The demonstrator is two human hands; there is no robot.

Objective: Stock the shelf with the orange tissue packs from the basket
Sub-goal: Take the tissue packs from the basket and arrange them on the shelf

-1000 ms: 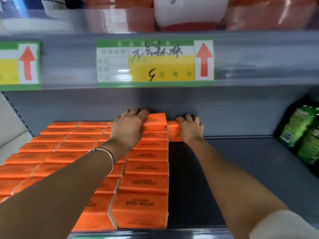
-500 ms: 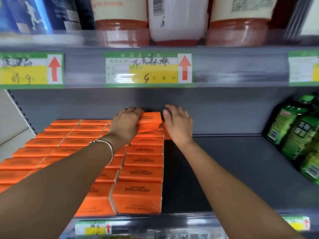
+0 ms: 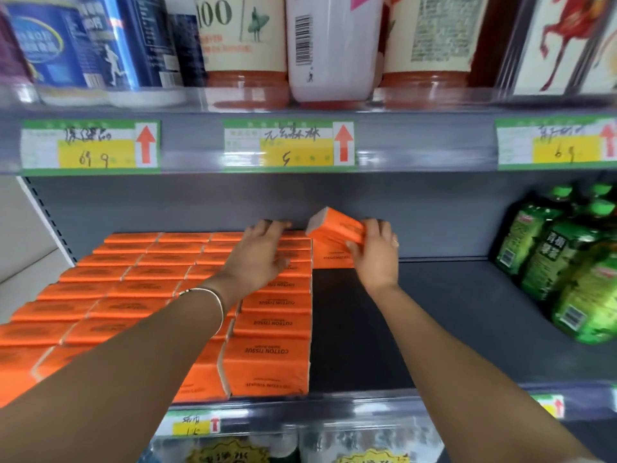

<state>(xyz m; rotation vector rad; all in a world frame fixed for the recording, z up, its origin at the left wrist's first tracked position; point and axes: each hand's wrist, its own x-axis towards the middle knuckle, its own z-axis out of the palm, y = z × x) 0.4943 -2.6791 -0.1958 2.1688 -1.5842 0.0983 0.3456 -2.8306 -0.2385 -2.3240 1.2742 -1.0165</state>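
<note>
The grey shelf (image 3: 434, 312) is being covered on its left half by tight rows of orange tissue packs (image 3: 273, 359), front lip to back wall. One lone pack (image 3: 329, 260) is being kept at the back, just beside that block. Far right is being hogged by green bottles (image 3: 567, 279), bare board being left between.

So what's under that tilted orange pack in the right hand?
Another orange pack sits on the grey shelf below it. The tilted pack and right hand cover its top.
</note>
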